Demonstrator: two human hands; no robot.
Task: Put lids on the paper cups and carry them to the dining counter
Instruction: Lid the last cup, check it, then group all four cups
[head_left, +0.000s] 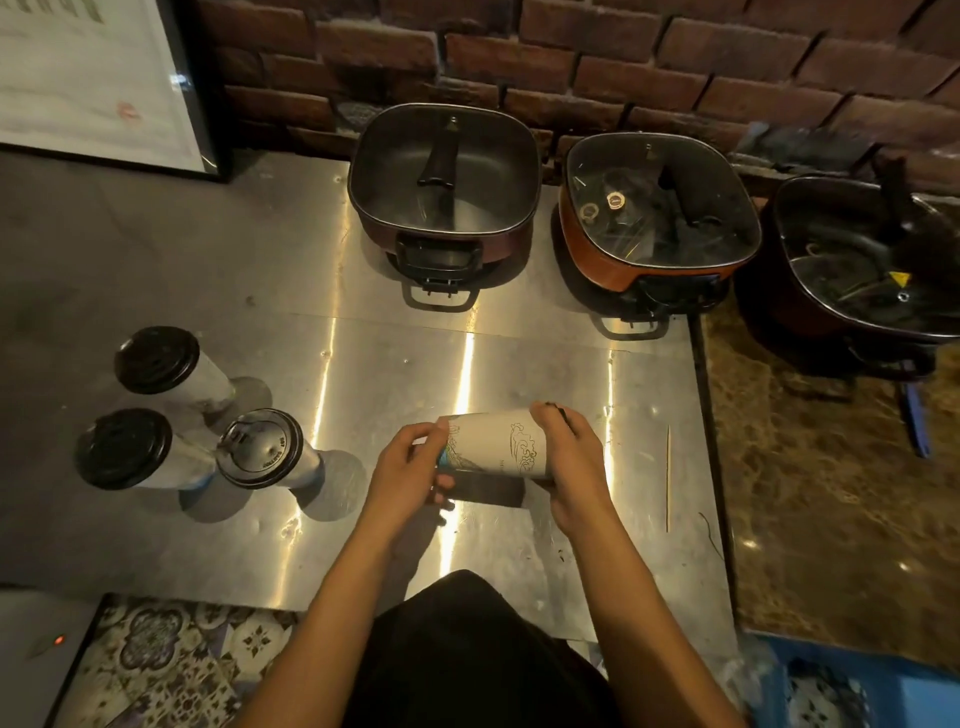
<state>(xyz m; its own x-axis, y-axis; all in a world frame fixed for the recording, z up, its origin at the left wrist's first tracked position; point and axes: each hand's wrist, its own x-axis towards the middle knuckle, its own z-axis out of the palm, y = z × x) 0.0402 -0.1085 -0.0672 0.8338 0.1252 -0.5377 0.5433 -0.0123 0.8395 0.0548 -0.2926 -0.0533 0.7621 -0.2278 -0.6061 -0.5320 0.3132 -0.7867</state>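
A white paper cup (498, 441) with a line drawing lies sideways just above the steel counter (363, 364), held between both hands. My left hand (410, 475) grips its narrow base end. My right hand (566, 452) wraps the wide mouth end, where a sliver of black lid (563, 413) shows past the fingers. Three white cups stand at the left, each capped with a black lid: one at the back (158, 361), one at the front left (124, 449) and one beside it (260, 449).
Three electric hot pots with glass lids line the brick wall: a dark one (444, 171), an orange one (657, 208) and one at the far right (872, 260). A thin wooden skewer (668, 478) lies right of my hands. A framed poster (93, 78) leans at the back left.
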